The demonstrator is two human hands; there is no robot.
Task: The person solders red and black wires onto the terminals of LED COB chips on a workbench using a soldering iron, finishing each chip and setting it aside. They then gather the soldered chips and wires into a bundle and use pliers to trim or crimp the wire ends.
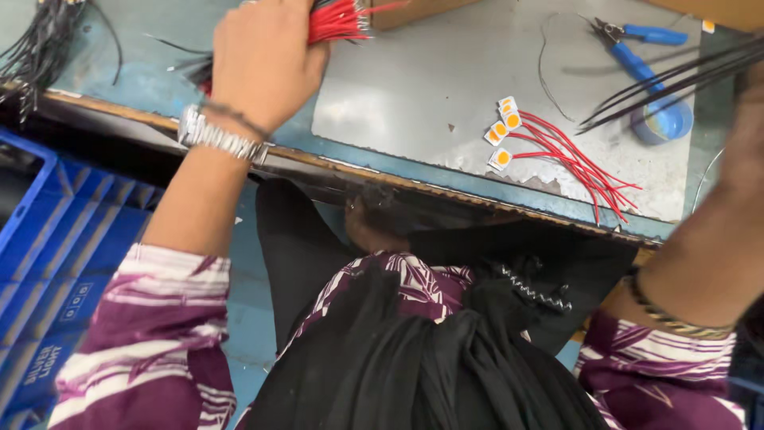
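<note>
Red wire bundle [338, 20] — gripped by left hand [263, 68].

Bundle of red wires [338, 20]: thin insulated strands gathered tight, lying roughly level near the top edge of the bench, one end hidden inside the closed left hand [263, 64], the free ends jutting out to the right of the fist. Bundle of black wires [676, 80]: long thin strands, fanned slightly, slanting across the bench's right side towards the right hand [748, 95], whose grip is blurred and cut off by the frame

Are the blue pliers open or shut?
Open. The blue pliers lie on the table with the two handles spread apart in a V.
</note>
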